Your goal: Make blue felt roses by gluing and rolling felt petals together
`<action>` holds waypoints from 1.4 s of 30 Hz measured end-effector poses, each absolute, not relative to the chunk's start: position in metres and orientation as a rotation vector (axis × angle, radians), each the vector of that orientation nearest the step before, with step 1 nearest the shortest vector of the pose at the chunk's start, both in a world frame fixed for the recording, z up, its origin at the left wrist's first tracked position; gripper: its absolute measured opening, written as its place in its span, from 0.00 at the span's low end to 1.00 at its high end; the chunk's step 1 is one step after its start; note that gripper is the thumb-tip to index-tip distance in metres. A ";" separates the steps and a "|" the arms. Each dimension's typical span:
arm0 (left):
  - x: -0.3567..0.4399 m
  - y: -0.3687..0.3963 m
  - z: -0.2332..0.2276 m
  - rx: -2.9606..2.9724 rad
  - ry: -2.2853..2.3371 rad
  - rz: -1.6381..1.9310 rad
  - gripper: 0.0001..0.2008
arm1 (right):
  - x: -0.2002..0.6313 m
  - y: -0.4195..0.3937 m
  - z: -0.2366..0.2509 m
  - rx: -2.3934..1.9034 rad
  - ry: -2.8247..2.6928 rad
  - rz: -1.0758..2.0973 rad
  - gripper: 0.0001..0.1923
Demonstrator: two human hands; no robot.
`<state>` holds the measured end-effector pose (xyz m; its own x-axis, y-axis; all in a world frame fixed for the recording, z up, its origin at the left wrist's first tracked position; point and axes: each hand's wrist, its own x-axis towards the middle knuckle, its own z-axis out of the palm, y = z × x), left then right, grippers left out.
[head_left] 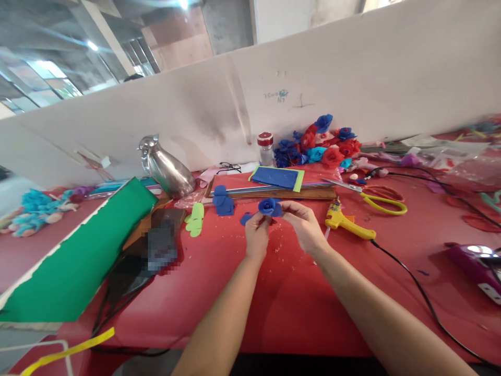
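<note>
A small blue craft rose point(268, 206) is held up over the middle of the red table. My left hand point(257, 235) pinches it from below, fingers closed round its base. My right hand point(303, 222) has thumb and fingers closed at a blue petal point(277, 209) on the flower's right side. Just behind and left lie loose blue petal pieces point(224, 202), with light green petal pieces point(194, 219) further left. A yellow glue gun point(348, 222) rests to the right of my right hand, and yellow-handled scissors point(381, 203) lie behind it.
Behind the hands a blue sheet on a green one point(276, 178) tops a stack. Finished red and blue flowers point(319, 143) pile by a red-lidded jar point(266, 149). A metal jug point(166, 167) and green board point(86, 250) stand left. A black cord point(415, 284) crosses the right side.
</note>
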<state>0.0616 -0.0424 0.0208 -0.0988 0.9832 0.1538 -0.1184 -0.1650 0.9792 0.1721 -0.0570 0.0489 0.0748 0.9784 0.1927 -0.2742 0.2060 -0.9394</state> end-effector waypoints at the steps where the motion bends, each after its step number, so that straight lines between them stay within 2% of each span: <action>1: 0.062 -0.043 0.021 1.187 1.095 1.453 0.08 | 0.172 -0.057 0.048 -0.876 -1.063 1.150 0.07; 10: 0.060 -0.042 0.015 1.225 1.021 1.404 0.09 | 0.174 -0.051 0.036 -1.039 -1.271 0.804 0.07; 24: 0.060 -0.042 0.013 1.286 1.037 1.362 0.10 | 0.174 -0.052 0.036 -1.073 -1.419 0.664 0.06; 31: 0.062 -0.043 0.017 1.228 1.043 1.353 0.13 | 0.173 -0.051 0.033 -1.093 -1.378 0.707 0.06; 42: 0.063 -0.046 0.025 1.166 1.077 1.352 0.15 | 0.173 -0.046 0.029 -1.058 -1.091 1.076 0.11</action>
